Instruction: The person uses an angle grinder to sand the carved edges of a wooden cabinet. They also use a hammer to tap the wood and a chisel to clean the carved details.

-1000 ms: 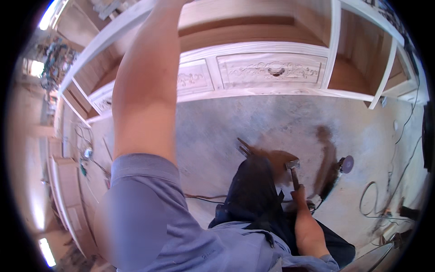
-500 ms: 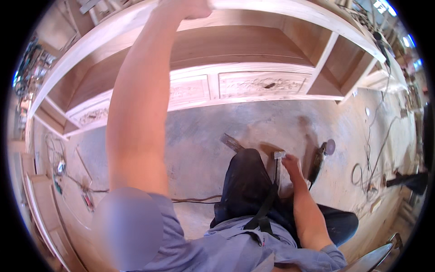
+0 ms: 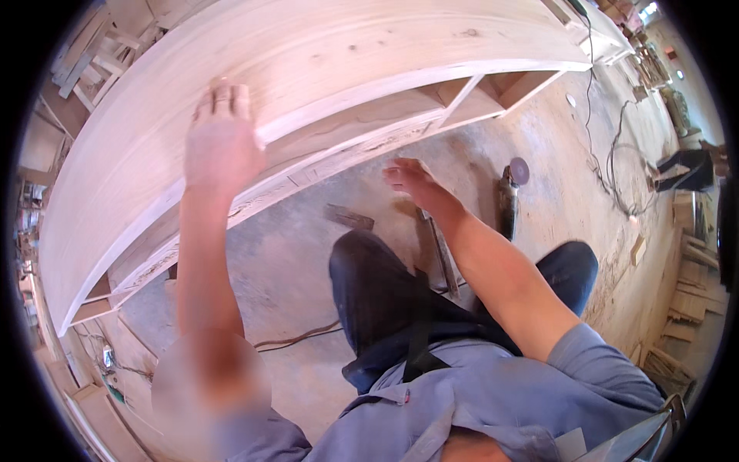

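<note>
A long, pale wooden cabinet [image 3: 346, 58] with a smooth top and open compartments stretches across the far side. My left hand [image 3: 223, 146] lies on the cabinet top near its front edge, slightly blurred, fingers stretched out and holding nothing. Below the cabinet's front, my right hand [image 3: 412, 179] reaches forward with its fingers apart, empty. Under my right forearm a long-handled tool [image 3: 442, 258], perhaps a hammer, stands or leans by my knees. An angle grinder [image 3: 509, 202] with a round disc is on the floor to its right.
A short dark wood strip [image 3: 350, 217] lies on the floor before my left knee. Cables [image 3: 616, 185] loop over the floor at the right, beside another person's dark-clothed leg [image 3: 687, 168]. Wood offcuts [image 3: 689, 300] are piled at the right edge. A brown cord [image 3: 296, 336] runs by my left side.
My view has tilted and shifted, showing more of the cabinet top. My right hand has left the long-handled tool and moved forward. My left hand is now flat on the top.
</note>
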Motion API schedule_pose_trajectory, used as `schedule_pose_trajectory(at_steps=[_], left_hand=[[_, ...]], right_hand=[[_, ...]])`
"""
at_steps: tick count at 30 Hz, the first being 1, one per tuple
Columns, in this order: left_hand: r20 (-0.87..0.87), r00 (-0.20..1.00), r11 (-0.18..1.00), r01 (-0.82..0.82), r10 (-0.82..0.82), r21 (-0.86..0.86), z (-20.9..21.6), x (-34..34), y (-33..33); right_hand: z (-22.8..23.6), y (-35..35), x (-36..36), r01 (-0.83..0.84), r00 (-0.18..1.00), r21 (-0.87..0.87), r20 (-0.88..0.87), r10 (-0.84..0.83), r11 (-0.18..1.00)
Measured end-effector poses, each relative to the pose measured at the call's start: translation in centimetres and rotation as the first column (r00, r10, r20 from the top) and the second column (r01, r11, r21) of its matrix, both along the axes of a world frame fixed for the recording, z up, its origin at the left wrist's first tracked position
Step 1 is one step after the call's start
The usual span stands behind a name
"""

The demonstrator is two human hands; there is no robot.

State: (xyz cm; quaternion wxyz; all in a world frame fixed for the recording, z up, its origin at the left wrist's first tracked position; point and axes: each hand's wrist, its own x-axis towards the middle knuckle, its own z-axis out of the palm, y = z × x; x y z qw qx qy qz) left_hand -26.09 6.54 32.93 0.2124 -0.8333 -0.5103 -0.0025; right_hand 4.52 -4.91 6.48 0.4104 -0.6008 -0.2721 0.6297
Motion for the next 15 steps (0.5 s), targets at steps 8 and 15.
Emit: schedule_pose_trajectory(at_steps=[8, 15], left_hand=[[0.139, 0.982, 0.985, -0.113, 0.130, -0.127, 1.3, 1.0, -2.1], [0.494, 0.840, 0.963, -0.116, 0.226, -0.243, 0.1, 3.5, 0.1]], right_hand=[[-8.9, 3.5, -0.7, 0.047, 0.962, 0.327, -0.269, 0.045, 0.944], [-4.2, 8.1, -6.8, 0.542, 0.559, -0.373, -0.509, -0.655, 0.753]])
